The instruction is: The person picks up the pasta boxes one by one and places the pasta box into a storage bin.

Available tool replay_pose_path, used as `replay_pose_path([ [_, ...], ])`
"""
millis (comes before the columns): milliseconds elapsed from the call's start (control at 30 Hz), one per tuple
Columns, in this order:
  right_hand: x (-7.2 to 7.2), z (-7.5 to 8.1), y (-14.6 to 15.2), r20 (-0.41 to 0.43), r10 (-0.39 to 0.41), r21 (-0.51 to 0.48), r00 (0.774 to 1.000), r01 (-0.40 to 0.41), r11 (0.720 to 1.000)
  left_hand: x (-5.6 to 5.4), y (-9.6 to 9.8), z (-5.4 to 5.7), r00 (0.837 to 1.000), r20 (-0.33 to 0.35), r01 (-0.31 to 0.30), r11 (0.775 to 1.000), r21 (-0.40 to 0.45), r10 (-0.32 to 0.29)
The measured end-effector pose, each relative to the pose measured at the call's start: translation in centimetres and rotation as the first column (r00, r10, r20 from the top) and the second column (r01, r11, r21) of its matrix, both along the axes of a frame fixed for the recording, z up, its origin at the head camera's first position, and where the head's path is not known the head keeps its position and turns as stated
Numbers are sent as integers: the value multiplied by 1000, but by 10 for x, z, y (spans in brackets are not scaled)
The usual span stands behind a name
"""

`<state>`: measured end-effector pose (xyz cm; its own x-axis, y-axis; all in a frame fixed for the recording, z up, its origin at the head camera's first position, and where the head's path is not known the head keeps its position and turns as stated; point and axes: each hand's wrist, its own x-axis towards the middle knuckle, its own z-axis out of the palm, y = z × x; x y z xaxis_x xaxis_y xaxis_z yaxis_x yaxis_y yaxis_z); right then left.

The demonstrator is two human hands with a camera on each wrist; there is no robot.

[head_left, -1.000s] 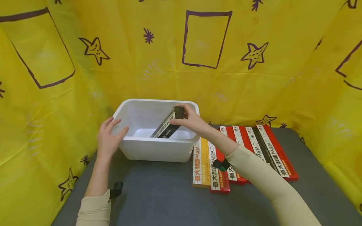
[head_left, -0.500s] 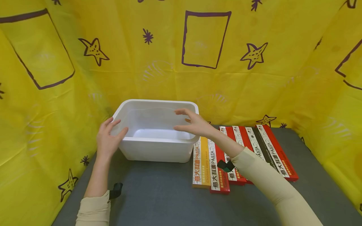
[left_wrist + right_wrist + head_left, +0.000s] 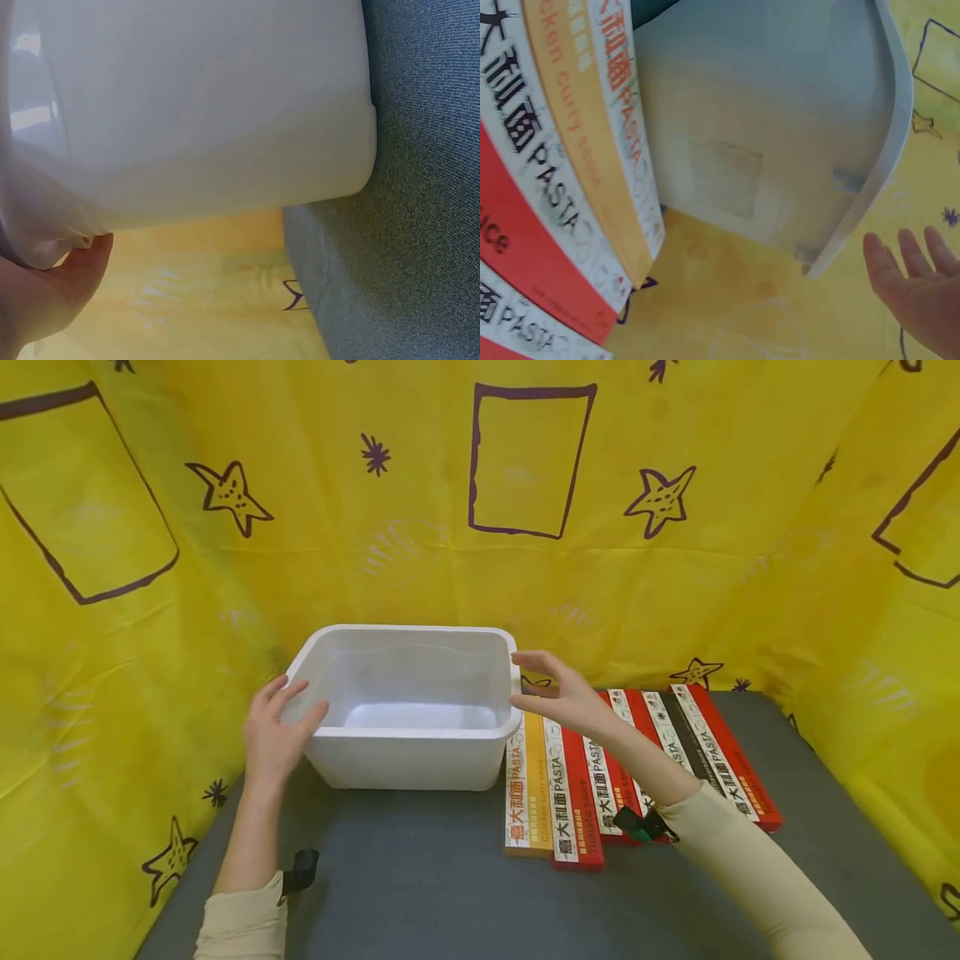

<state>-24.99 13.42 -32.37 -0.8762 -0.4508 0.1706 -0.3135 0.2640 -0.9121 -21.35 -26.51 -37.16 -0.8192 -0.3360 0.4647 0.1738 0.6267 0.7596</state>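
A white plastic bin (image 3: 405, 762) stands upright on the grey table. My left hand (image 3: 272, 735) grips its left rim near the front corner; in the left wrist view, part of that hand (image 3: 64, 296) lies against the rim's underside. Beside the right rim is my right hand (image 3: 566, 695), its fingers spread and holding nothing. The right wrist view shows the right hand's fingers (image 3: 911, 262) apart from the bin's edge (image 3: 900, 127). The front wall hides part of the bin's floor, and no black pasta box shows inside.
Right of the bin, pasta boxes lie in a slanted row: a yellow one (image 3: 528, 797), a red one (image 3: 577, 810), several more, including a black one (image 3: 686, 727) and a red one (image 3: 731, 756) at the end. Yellow cloth (image 3: 420, 577) surrounds the grey table (image 3: 405, 877).
My right hand has let go of the black pasta box inside the bin, and the box has dropped from sight. The hand has moved right, out past the rim. My left hand stays at the rim.
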Motion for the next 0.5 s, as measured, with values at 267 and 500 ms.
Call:
replay_pose_path([
  [267,15,-19,37,16,-55,-7,998,55,998,1,-1,-1,1000,25,-1,1000,2,1],
  [500,35,-37,72,30,-122,19,992,121,992,0,0,-2,1000,16,0,1000,-1,0],
])
